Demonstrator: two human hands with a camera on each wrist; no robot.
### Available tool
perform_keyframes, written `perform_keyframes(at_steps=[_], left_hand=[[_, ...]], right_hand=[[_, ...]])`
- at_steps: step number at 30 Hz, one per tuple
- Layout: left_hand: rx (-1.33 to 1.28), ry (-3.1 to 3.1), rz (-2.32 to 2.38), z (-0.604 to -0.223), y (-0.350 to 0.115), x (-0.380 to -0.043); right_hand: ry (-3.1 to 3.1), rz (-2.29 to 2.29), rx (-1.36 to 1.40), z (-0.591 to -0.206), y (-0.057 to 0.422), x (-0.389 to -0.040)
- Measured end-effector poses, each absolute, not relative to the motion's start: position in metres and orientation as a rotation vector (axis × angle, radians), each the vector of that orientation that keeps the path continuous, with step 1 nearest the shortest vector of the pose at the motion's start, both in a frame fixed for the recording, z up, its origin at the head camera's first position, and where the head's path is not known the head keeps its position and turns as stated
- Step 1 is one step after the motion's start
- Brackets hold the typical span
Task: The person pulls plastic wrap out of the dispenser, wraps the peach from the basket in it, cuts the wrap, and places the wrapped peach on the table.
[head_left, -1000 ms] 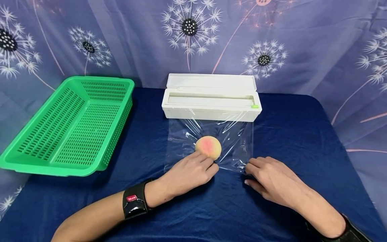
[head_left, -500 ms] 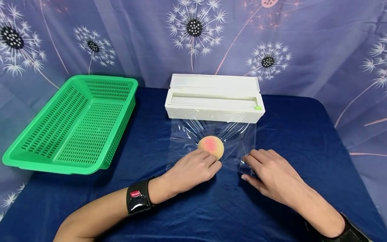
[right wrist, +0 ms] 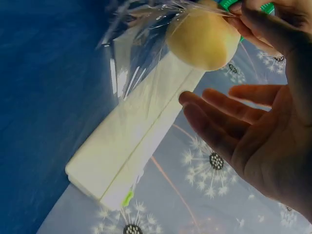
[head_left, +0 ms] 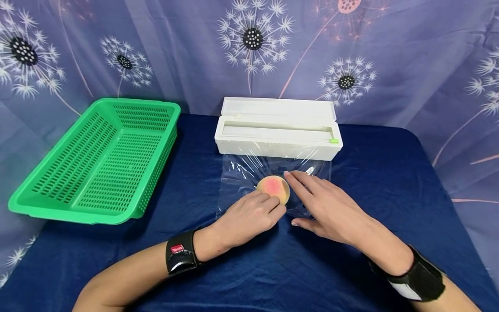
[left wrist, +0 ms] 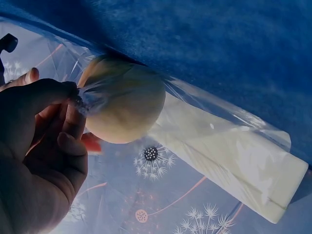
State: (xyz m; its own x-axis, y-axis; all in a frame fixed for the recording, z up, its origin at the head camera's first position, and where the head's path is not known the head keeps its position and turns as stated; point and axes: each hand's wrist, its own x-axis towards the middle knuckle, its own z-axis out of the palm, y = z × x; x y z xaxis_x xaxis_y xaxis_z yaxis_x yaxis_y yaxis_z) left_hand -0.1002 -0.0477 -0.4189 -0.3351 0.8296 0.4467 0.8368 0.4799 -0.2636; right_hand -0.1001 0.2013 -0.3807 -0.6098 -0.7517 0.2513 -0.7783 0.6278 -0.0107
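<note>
A pink-and-yellow peach sits on the blue cloth under clear cling film that runs forward from a white dispenser box. My left hand is at the peach's near side. In the left wrist view, its thumb and fingers pinch a gathered bunch of film against the fruit. My right hand hovers just right of the peach, fingers extended. The right wrist view shows those fingers apart, holding nothing. From the head, the right hand hides part of the film's right side.
A green perforated basket stands at the left. The dispenser's lid is raised toward the dandelion-patterned curtain, and a small green slider sits at the box's right end. Blue cloth covers the table.
My right hand has left the film's near right corner, moved left toward the peach and straightened its fingers. My left hand stays at the fruit. The head view has shifted slightly.
</note>
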Motion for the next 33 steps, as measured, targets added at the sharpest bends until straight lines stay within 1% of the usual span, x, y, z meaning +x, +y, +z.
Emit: perform_keyframes(at_steps=[5,13,22,33], left_hand=[[-1.328,-2.211,-0.019,-0.42,-0.047,-0.101],[-1.254,-2.184,-0.002,-0.417,-0.048,-0.106],[-1.206,-2.162,-0.039,-0.413,-0.051,-0.11],[-1.215,-2.236,-0.149,-0.408,-0.053,-0.116]], right_hand=[[-2.679,0.211,1.299,-0.386,0.188,-0.109],[-2.648,0.228,1.243,-0.397,0.177,-0.113],[-2.612,0.362,1.162,-0.403,0.173,-0.122],[-2.647,0.505,1.105,-0.405,0.177,-0.125]])
